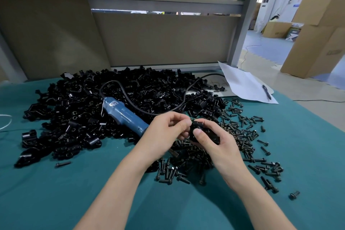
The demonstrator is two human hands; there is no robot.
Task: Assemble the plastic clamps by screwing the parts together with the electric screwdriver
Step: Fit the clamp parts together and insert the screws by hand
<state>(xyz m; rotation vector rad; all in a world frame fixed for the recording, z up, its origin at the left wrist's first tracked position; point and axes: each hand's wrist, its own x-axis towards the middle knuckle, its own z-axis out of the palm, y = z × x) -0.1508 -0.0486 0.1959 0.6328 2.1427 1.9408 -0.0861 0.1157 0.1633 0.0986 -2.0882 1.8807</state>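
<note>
Holding: your right hand (pixel 214 142) grips one black clamp (pixel 197 127) over the middle of the table (pixel 56 192). Your left hand (pixel 168 131) pinches its left edge, fingers curled. Whether a screw sits between them cannot be told.
Progress: early, I judge. No finished clamp stands out, and the screwdriver (pixel 123 114) lies unheld at ten o'clock of your hands.
Left: driving the screw, then the heap.
Counts: one screwdriver and one held clamp. Clamp parts (pixel 74 110) from nine to twelve o'clock and screws (pixel 242 136) from two to six are too many to count.
</note>
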